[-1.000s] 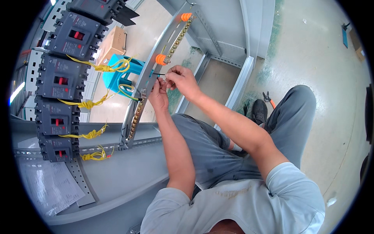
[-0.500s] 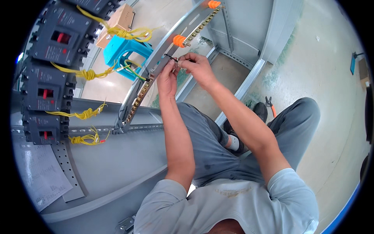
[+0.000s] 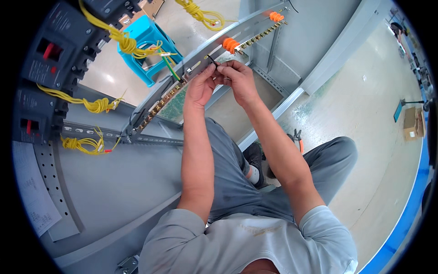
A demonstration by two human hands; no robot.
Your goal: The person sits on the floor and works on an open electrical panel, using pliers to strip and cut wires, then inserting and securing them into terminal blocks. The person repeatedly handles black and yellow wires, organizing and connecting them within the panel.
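Note:
My left hand (image 3: pixel 200 89) and my right hand (image 3: pixel 241 83) meet fingertip to fingertip at the slotted grey metal rail (image 3: pixel 200 55). Both pinch a thin black cable tie (image 3: pixel 211 60), whose end sticks up past the fingers; the rest of it is hidden. Right of the hands, a brass terminal bar (image 3: pixel 261 36) sits on two orange ribbed insulators (image 3: pixel 231 45). Left of them, a second brass terminal bar (image 3: pixel 159 106) runs along the rail, with a green-and-yellow wire (image 3: pixel 171 70) at its upper end.
Black circuit breakers (image 3: pixel 59 27) with tied yellow wire bundles (image 3: pixel 96 105) stand at the left. A blue stool (image 3: pixel 139 31) is behind the rail. Pliers with orange handles (image 3: pixel 299 137) lie beyond my knee. A cardboard box (image 3: pixel 413 122) sits far right; printed paper (image 3: pixel 34 196) lies lower left.
The view has shifted, so the breakers sit further left and the box shows more. My hands still pinch the cable tie at the rail, with the fingers slightly rearranged.

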